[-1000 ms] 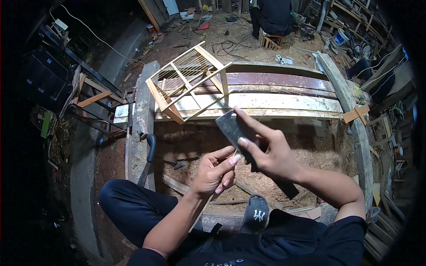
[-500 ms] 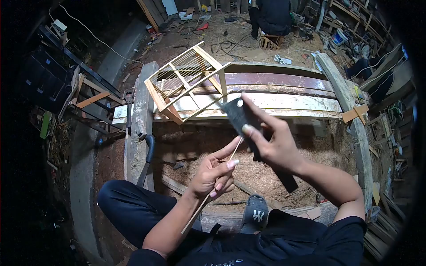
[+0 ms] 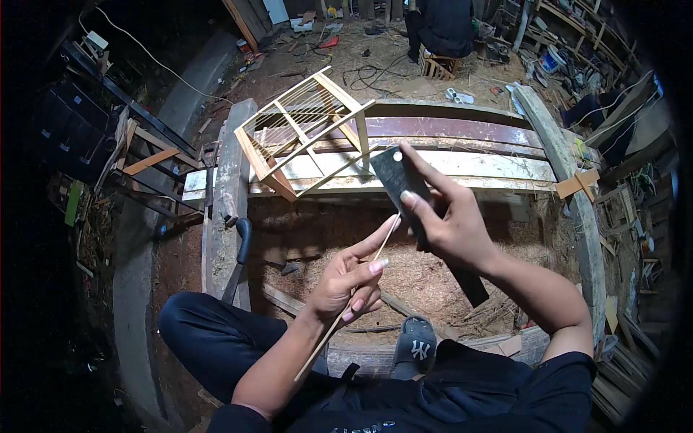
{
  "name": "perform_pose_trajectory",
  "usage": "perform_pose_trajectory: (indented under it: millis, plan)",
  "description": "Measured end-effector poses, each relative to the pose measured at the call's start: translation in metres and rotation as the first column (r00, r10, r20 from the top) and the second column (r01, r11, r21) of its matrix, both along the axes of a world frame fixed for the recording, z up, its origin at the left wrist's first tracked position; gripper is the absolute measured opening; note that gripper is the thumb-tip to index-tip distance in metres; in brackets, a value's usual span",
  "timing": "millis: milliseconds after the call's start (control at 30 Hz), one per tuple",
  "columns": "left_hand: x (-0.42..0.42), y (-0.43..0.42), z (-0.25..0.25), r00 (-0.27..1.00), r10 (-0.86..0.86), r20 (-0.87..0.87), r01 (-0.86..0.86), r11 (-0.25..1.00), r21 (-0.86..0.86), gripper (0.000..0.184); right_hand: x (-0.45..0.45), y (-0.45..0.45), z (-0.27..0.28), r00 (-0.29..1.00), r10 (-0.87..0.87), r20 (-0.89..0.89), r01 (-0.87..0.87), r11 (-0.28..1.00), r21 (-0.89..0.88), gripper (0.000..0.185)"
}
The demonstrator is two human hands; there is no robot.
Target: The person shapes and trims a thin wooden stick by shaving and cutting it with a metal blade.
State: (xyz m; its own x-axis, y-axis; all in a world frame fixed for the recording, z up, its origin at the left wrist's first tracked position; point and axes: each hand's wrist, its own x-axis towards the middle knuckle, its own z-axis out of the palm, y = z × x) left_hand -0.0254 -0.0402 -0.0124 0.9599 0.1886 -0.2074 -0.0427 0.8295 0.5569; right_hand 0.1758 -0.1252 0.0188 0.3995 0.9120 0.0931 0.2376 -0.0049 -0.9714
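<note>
Holding blade (image 3: 394, 177); pinching thin stick (image 3: 315, 354)

One head-worn camera looks forward and down through a wide round field: left hand (image 3: 349, 285) and right hand (image 3: 456, 224) close at mid-frame, shirt (image 3: 462, 408) along the bottom, floor (image 3: 390, 47) receding at top

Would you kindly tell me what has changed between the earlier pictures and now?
The right hand and the dark flat tool it holds moved up and slightly right in the view, baring more of the thin stick. The left hand points its index finger further up. Both grips held; the wooden frame stayed put.
</note>
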Motion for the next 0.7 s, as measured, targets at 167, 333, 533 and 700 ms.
perform_pose_trajectory:
  millis: [167, 333, 533, 700]
  plan:
    - [-0.001, -0.001, -0.004, 0.992, 0.091, -0.083, -0.092, 0.996, -0.002, 0.062, -0.010, -0.006, -0.010, 0.994, 0.065, 0.084, -0.071, 0.996, 0.063, 0.068]
    - [-0.001, 0.000, -0.005, 0.996, 0.069, -0.063, -0.069, 0.998, -0.008, 0.062, -0.009, -0.008, -0.001, 0.991, 0.081, 0.111, -0.080, 0.997, -0.008, 0.069]
    - [0.002, 0.000, 0.000, 0.998, 0.048, -0.026, -0.049, 0.998, -0.032, 0.062, -0.002, -0.001, 0.002, 0.999, 0.020, 0.041, -0.020, 1.000, -0.013, 0.065]
    - [-0.001, 0.001, -0.004, 0.993, 0.045, -0.110, -0.042, 0.999, 0.026, 0.062, -0.013, -0.009, -0.004, 0.985, 0.094, 0.145, -0.097, 0.995, 0.011, 0.067]
